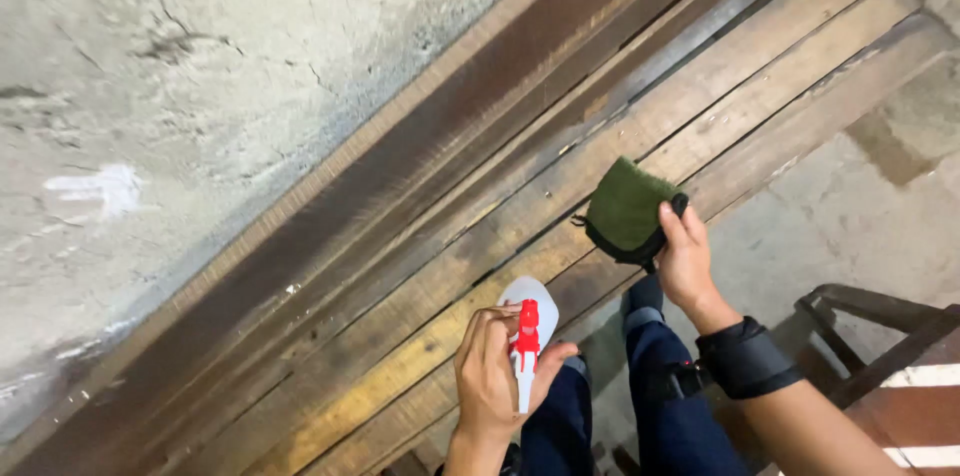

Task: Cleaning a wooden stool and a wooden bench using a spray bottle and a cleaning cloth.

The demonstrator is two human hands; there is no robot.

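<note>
We look down from the head camera at a wooden bench (430, 266) of long dark planks that runs from 7 o'clock up to 1 o'clock across the view. Beyond it, at 10 o'clock, stands a rough grey concrete wall (180, 86).

Our left hand (495, 376), at 6 o'clock, is closed around a white spray bottle (527, 336) with a red trigger (527, 336). The fingers curl over the neck and the thumb presses its far side, so the grip is clamped on the bottle. The bottle's nozzle end points up toward the bench's near plank, its white head lying over the edge of that plank.

Our right hand (685, 261), at 4 o'clock from centre, holds a green cloth pad (628, 211) with a black edge flat on the bench. The thumb lies over the pad's near edge; the other fingers are hidden, so we cannot tell how they close beneath it. A black strap (745, 361) wraps the right wrist.

Below the hands we see 2 knees in blue trousers (660, 406). At 4 o'clock is a concrete floor (840, 226) and part of a dark wooden chair (880, 336).
</note>
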